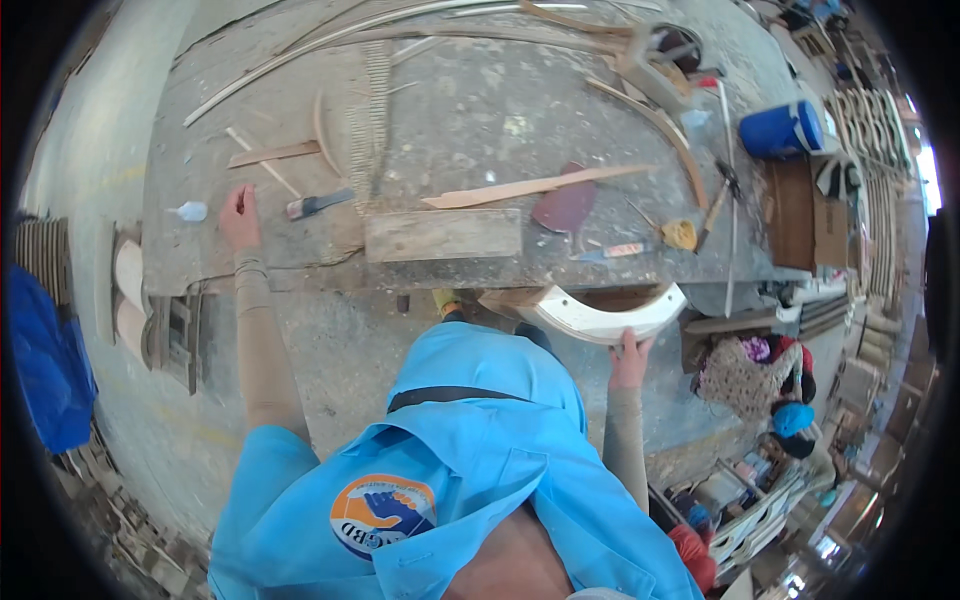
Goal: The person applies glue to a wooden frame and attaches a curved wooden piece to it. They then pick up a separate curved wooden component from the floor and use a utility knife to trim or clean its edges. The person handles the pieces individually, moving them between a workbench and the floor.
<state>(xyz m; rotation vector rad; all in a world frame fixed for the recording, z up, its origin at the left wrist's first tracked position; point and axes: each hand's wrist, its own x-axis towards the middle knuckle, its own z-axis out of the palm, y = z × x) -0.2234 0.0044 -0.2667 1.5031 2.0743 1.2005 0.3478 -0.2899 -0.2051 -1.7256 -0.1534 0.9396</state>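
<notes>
My right hand (pixel 630 362) grips the outer edge of a pale, curved wooden piece (pixel 600 318) beside the near edge of the workbench (pixel 450 100). Small dark holes show in its face. Over the bench's left part, my left hand (pixel 240 218) has its fingertips drawn together; whatever is between them, if anything, is too small to make out. Left of it lies a small whitish squeeze bottle (pixel 190 211). To its right rests a dark-handled, brush-like tool (pixel 318 203), near a thin stick (pixel 262 160) crossing a brown wood strip (pixel 275 153).
A wooden block (pixel 444 235) lies along the near bench edge. Beyond it are a long wood strip (pixel 530 187), a maroon sheet (pixel 565 205), a yellow lump (pixel 680 234) and a hammer (pixel 716 205). A blue container (pixel 780 130) stands at right. Another person (pixel 760 380) is low on the right.
</notes>
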